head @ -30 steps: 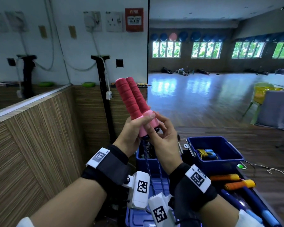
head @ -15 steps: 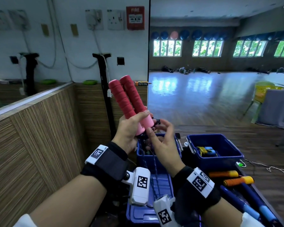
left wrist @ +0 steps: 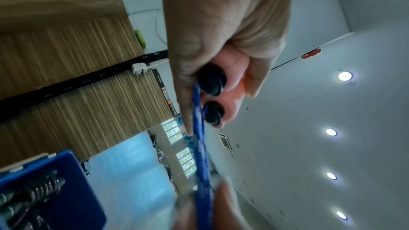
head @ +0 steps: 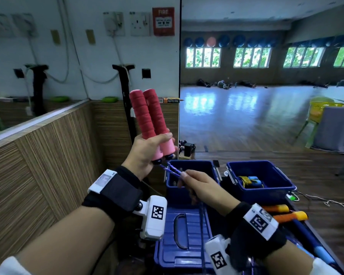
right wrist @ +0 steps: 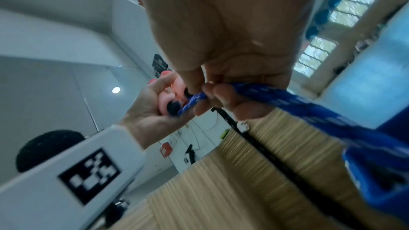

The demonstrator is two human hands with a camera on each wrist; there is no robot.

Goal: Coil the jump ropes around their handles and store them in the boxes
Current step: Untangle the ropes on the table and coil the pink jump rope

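The left hand [head: 145, 153] is curled round the lower ends of two red handles [head: 147, 118], held side by side. Their long axis runs nearly upright, tops tilted up and to the left, black end caps [left wrist: 211, 83] pointing down. From the caps a blue rope [head: 172, 169] runs down and to the right into the right hand [head: 205, 188], whose fingers [right wrist: 218, 96] and thumb pinch it just below the caps; the rest of the rope hangs down past that hand.

Both hands are in the air above a blue box [head: 189, 171] that stands open, with dark things in it that I cannot make out. A second box [head: 260, 175] stands open just to its right and holds a coiled yellow rope with blue handles [head: 250, 180]. A blue lid [head: 185, 235] lies nearer the person, and orange handles [head: 286, 213] lie to the right of it.

A wood-panelled wall [head: 48, 165] runs close along the left; behind the boxes a white wall bears sockets and a red fire alarm [head: 163, 21]. To the right the room opens onto a wide shiny floor [head: 246, 112] with windows [head: 252, 57] at the far end.
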